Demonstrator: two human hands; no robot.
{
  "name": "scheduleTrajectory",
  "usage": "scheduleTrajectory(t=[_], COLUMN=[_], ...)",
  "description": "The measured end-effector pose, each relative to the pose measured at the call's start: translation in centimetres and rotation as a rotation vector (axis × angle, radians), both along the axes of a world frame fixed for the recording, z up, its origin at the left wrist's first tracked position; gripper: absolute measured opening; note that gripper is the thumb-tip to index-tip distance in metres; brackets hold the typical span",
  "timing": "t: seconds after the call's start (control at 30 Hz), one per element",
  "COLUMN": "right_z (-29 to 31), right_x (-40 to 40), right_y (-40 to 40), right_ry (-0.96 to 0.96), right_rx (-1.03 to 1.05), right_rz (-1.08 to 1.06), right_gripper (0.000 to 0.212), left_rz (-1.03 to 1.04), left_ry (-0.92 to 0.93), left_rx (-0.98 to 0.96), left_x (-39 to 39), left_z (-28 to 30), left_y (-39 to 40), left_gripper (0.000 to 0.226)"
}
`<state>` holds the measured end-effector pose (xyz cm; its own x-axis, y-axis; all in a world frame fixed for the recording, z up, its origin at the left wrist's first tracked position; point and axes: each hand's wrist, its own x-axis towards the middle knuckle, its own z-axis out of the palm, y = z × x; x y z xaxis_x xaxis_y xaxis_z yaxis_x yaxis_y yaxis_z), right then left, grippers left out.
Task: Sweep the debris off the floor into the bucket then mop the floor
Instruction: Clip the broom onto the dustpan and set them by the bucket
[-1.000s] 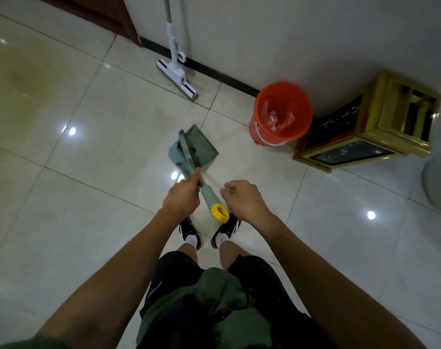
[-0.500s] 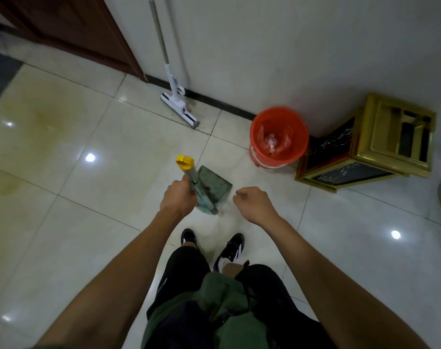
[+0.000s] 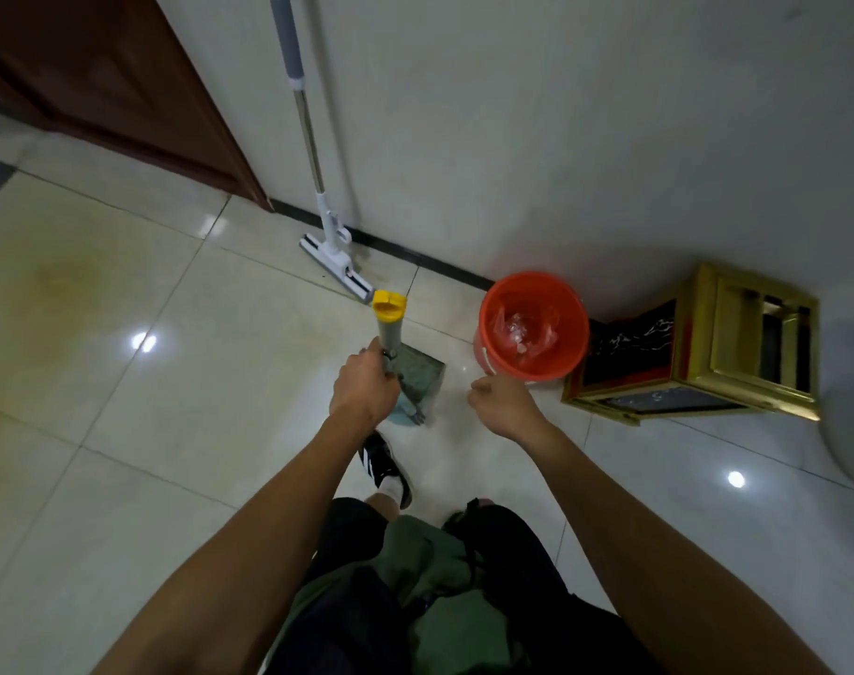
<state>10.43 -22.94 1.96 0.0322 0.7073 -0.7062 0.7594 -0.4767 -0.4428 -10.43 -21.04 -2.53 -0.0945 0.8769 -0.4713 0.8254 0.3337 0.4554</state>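
My left hand (image 3: 364, 387) grips the grey-green handle with a yellow cap (image 3: 389, 304) of a teal dustpan-and-brush set (image 3: 420, 382), which hangs upright just above the tiled floor. My right hand (image 3: 500, 399) hovers to the right of the pan with fingers curled and holds nothing. An orange bucket (image 3: 568, 314) with crumpled clear plastic inside stands by the wall, right of the pan. A white flat mop (image 3: 334, 258) leans against the wall behind the pan.
A gold-framed box with dark marble panels (image 3: 697, 362) lies right of the bucket. A dark wooden door (image 3: 98, 75) is at the upper left. A pale round object (image 3: 853, 431) sits at the right edge. My shoe (image 3: 383, 462) is below the pan.
The view has moved closer to the wall and bucket. My left hand turned the handle from pointing toward me to upright, yellow cap on top. My right hand stayed off the handle.
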Motion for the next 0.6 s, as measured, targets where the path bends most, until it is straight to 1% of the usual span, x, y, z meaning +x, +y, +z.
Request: scheduleTrajectory(t=[0.1, 0.17, 0.3, 0.47, 0.6], right_z=[-0.1, -0.1, -0.2, -0.8, -1.2], right_x=[-0.1, -0.1, -0.4, 0.3, 2.0], right_y=[2.9, 4.5, 8.2, 13.3, 17.5], right_ry=[-0.078, -0.144, -0.236, -0.341, -0.347], right_rx=[-0.008, 0.014, 0.072, 0.141, 0.136], right_rz=[0.082, 0.160, 0.281, 0.437, 0.449], right_gripper=[0.035, 0.036, 0.035, 0.021, 0.019], left_rz=[-0.047, -0.063, -0.052, -0.029, 0.018], left_ry=[-0.020, -0.018, -0.025, -0.009, -0.013], left_rx=[0.002, 0.007, 0.028, 0.014, -0.006], left_x=[-0.6, -0.9, -0.7, 1.2, 3.1], left_z=[0.1, 0.3, 0.6, 0.7, 0.8], left_y=[3.4, 5.3, 9.2, 14.3, 18.2], left_gripper=[0.033, 0.032, 0.031, 0.028, 0.029])
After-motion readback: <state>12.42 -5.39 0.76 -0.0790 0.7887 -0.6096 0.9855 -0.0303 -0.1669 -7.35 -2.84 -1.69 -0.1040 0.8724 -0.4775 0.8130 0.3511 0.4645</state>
